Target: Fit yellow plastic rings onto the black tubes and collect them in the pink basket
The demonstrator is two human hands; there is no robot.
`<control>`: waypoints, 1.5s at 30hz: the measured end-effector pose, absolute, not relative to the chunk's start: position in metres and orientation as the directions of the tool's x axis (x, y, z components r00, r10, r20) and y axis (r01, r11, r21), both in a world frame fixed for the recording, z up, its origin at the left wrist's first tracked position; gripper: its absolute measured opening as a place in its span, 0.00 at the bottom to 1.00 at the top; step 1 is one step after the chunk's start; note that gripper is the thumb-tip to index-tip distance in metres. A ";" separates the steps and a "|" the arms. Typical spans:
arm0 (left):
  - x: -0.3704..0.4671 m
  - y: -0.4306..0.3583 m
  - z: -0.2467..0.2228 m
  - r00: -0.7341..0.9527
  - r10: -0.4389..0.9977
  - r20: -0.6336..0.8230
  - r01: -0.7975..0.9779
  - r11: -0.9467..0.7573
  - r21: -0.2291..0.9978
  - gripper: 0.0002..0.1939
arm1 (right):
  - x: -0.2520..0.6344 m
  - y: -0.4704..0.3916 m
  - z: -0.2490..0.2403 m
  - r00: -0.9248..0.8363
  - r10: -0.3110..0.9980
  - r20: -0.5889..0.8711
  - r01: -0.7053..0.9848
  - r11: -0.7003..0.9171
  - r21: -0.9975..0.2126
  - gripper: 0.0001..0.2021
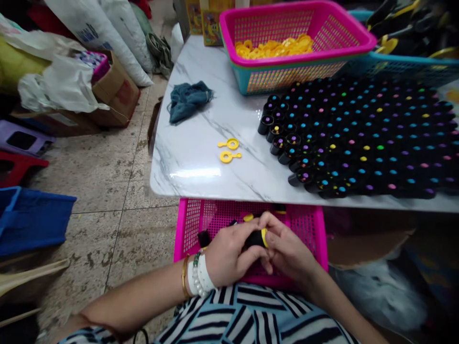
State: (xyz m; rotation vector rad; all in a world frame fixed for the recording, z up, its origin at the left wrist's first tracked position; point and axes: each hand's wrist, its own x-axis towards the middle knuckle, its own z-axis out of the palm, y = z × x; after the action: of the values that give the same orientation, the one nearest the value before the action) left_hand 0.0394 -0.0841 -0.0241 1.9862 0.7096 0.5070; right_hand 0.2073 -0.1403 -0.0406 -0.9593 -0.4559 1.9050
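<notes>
My left hand [229,251] is wrapped around a small black plastic cylinder [254,239], held above the pink basket on my lap. A yellow ring piece [264,237] sits at the cylinder's right end. The fingers of my right hand [292,251] are closed on that yellow end, and its thumb presses there. Inside the pink basket [181,229], partly hidden by my hands, lie some black pieces [204,238] and a yellow piece [248,217]. On the table ahead, two flat yellow rings with tabs, an upper one [233,144] and a lower one [225,157], lie side by side.
Many black cylinders [358,138] with coloured dots inside stand packed on the marble-patterned table [201,177]. Behind them is a pink basket [297,55] of yellow rings, beside a blue basket [412,62]. A dark cloth [189,100] lies left; a blue crate [36,220] stands on the floor.
</notes>
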 end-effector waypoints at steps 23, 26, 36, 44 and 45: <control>0.075 -0.042 0.007 0.798 0.524 0.298 0.258 -0.744 0.617 0.05 | 0.222 -0.149 -0.035 0.203 0.903 -0.378 -0.354 -0.292 -0.888 0.16; 0.098 -0.040 0.012 0.803 0.493 0.334 0.192 -0.745 0.639 0.13 | 0.228 -0.148 -0.037 0.296 0.878 -0.377 -0.437 -0.226 -0.871 0.14; 0.162 0.006 -0.008 0.625 0.701 0.345 0.452 -0.684 0.573 0.19 | 0.231 -0.163 -0.024 0.315 0.870 -0.379 -0.228 -0.318 -0.920 0.16; 0.090 -0.002 0.008 0.600 0.719 0.350 0.517 -0.683 0.516 0.13 | 0.232 -0.145 -0.003 0.367 0.857 -0.360 -0.263 -0.276 -0.925 0.12; 0.080 -0.001 0.008 0.590 0.733 0.340 0.535 -0.670 0.515 0.13 | 0.231 -0.136 0.002 0.354 0.876 -0.328 -0.249 -0.250 -0.936 0.11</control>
State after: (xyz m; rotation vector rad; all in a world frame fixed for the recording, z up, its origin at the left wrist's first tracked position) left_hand 0.0803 -0.0013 0.0082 2.4629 1.0253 0.7639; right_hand 0.2313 -0.1360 0.0020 -1.4337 -0.6089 1.1957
